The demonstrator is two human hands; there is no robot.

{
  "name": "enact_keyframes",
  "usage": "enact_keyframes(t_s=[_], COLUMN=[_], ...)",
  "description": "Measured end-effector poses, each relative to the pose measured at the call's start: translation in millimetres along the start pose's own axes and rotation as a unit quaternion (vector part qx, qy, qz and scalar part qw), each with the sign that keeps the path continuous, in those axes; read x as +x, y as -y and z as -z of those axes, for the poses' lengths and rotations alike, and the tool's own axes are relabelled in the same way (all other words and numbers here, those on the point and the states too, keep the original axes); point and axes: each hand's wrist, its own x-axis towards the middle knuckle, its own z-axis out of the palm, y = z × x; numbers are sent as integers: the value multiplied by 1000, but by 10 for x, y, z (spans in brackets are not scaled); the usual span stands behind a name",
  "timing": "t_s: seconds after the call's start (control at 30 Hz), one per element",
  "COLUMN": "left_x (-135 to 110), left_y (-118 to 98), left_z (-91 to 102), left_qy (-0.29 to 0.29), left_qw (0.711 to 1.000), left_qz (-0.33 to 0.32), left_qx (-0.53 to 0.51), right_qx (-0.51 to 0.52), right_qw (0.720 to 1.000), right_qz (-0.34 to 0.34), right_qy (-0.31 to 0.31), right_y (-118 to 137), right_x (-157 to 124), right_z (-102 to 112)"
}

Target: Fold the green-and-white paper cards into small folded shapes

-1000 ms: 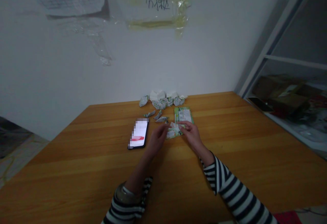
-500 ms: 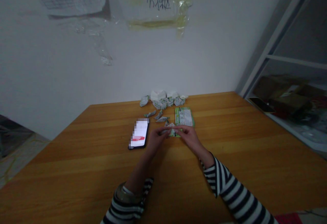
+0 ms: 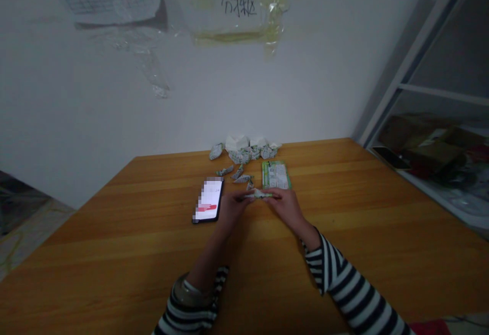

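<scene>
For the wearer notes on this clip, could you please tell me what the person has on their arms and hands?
Both arms wear long sleeves with dark and white hoops: the left sleeve is pushed further up the forearm than the right sleeve. A pale, broad bangle sits at the left cuff. The left hand and right hand are bare, without gloves; the picture is too dim to show any rings.

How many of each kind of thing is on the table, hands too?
phone: 1
flat green packet: 1
folded paper piece pinched between both hands: 1
hands: 2, left hand and right hand
little folded pieces behind them: too small and heaped to count
Total counted: 5
</scene>
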Motion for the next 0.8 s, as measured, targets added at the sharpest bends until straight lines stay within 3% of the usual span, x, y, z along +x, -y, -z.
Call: enact_keyframes(t_s=[0.2,0.3,0.4,0.5,0.6,0.7,0.8], left_x=[-46,-80,-112,-144,-152,-126,-100], left_y=[-71,-144,-170,-164,-154,-139,-115], left_z=[-26,-30,-37,-56,-87,-111,-112], left_qy=[-69,-25,34,9,-5,56,127], left_qw=[973,955,942,945,963,976,970], left_qz=[-152,-197,-185,-140,-120,-127,-139], left_qx=[159,218,278,296,241,165,154], right_qx=[-118,-128,-131,-109,-50,-16,-15], right_qw=[991,990,989,993,998,999,997], right_qz=[41,51,63,46,19,11,-2], right_qy=[-44,-37,-7,-7,-22,-50,-79], right_y=[64,98,121,138,148,120,60], right_x=[-17,-28,-40,-40,-30,-12,11], right_z=[32,34,20,-14,-41,-29,4])
